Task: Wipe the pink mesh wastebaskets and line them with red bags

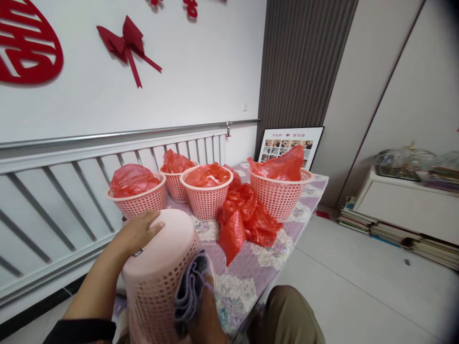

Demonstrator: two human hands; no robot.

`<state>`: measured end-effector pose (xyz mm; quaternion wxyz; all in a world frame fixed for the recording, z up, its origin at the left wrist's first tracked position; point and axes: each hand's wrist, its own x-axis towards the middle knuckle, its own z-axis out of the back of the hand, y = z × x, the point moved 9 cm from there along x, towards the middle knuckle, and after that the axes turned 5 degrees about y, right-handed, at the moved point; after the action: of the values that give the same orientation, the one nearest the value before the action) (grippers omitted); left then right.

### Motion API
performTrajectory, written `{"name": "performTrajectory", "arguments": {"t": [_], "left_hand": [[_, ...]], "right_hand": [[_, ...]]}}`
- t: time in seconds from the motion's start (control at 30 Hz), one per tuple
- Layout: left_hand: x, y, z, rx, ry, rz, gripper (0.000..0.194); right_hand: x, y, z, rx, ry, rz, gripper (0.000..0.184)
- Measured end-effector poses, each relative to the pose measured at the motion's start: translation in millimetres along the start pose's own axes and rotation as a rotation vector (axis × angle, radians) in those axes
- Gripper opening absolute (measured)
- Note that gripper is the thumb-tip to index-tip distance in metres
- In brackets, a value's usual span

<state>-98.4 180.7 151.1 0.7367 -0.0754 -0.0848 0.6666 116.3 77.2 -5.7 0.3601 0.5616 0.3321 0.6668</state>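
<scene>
A pale pink plastic basket (154, 282) with a pattern of holes stands upside down close to me. My left hand (141, 231) lies over the edge of its solid base, holding it, some fingers out of sight. Bunched in my right hand (206, 315) is a grey-purple cloth (191, 286), pressed against the basket's side; the fingers are partly hidden and blurred. Beyond lies a roll of red plastic bags (231, 224), partly unrolled, beside crumpled red bags (260, 220). Upright baskets lined with red bags, such as this one (208, 198), stand behind.
The lined baskets include a large one (276, 196) at right. A floral cloth (240, 291) covers the table. Along the left wall runs a white radiator (64, 205). A framed photo board (290, 141) leans in the corner; books (380, 229) are stacked by a white cabinet (405, 200).
</scene>
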Motion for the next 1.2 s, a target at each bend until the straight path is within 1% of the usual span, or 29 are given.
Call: {"name": "performTrajectory", "arguments": {"t": [0.07,0.1,0.17,0.2,0.23,0.27,0.3,0.37,0.43,0.53,0.57,0.6,0.63,0.67,0.7,0.73,0.8,0.9,0.97,1.0,1.03,1.1,1.2], "left_hand": [[0,0,0.2,-0.001,-0.001,0.006,0.087],[-1,1,0.3,-0.001,-0.003,0.008,0.088],[-1,1,0.5,-0.001,-0.008,0.01,0.088],[-1,1,0.7,-0.001,-0.011,0.011,0.088],[-1,1,0.9,-0.001,-0.013,0.011,0.087],[-1,0,1.1,-0.001,-0.014,0.01,0.087],[-1,0,1.4,0.0,-0.015,0.01,0.087],[-1,-1,1.7,0.001,-0.013,0.008,0.087],[-1,-1,1.3,0.002,-0.008,0.007,0.087],[0,1,0.0,0.004,-0.004,0.004,0.089],[1,2,-0.4,0.004,-0.005,0.004,0.089],[1,3,-0.8,0.003,-0.006,0.005,0.089],[1,4,-1.1,0.002,-0.007,0.007,0.088],[1,5,-1.3,0.0,-0.007,0.008,0.088],[1,5,-1.4,-0.001,-0.007,0.008,0.087],[1,4,-1.3,-0.001,-0.006,0.007,0.087],[0,3,-0.8,-0.002,-0.002,0.005,0.087],[-1,2,0.2,-0.005,0.001,0.009,0.087],[-1,1,0.3,-0.006,0.003,0.012,0.087],[-1,1,0.2,-0.006,0.004,0.013,0.087],[-1,1,0.0,-0.005,0.005,0.013,0.087],[-1,1,-0.2,-0.002,0.003,0.008,0.087],[-1,2,-0.2,-0.001,-0.002,0.006,0.087]], "right_hand": [[-7,-30,8,-0.04,-0.03,-0.049,0.05],[-12,-49,14,-0.054,-0.062,-0.108,0.052],[-20,-89,27,-0.038,-0.135,-0.279,0.055],[-23,-104,31,-0.004,-0.161,-0.363,0.055],[-23,-114,33,0.036,-0.176,-0.428,0.053],[-21,-117,34,0.077,-0.181,-0.466,0.052],[-16,-113,33,0.112,-0.182,-0.474,0.051],[0,-90,32,0.156,-0.186,-0.433,0.051],[18,-50,30,0.174,-0.175,-0.329,0.055],[44,16,26,0.164,-0.127,-0.124,0.058],[51,32,26,0.158,-0.111,-0.073,0.059],[57,44,25,0.157,-0.099,-0.038,0.06],[61,49,24,0.163,-0.092,-0.019,0.06],[65,48,24,0.173,-0.09,-0.014,0.058],[67,41,25,0.182,-0.095,-0.019,0.056],[67,30,26,0.186,-0.107,-0.035,0.052],[64,-4,29,0.165,-0.138,-0.093,0.047],[51,-63,37,0.098,-0.169,-0.225,0.042],[39,-92,43,0.068,-0.183,-0.294,0.039],[34,-101,45,0.059,-0.193,-0.317,0.039],[29,-107,46,0.053,-0.202,-0.329,0.039],[19,-111,47,0.051,-0.234,-0.33,0.041],[5,-101,41,0.064,-0.284,-0.295,0.047]]}}
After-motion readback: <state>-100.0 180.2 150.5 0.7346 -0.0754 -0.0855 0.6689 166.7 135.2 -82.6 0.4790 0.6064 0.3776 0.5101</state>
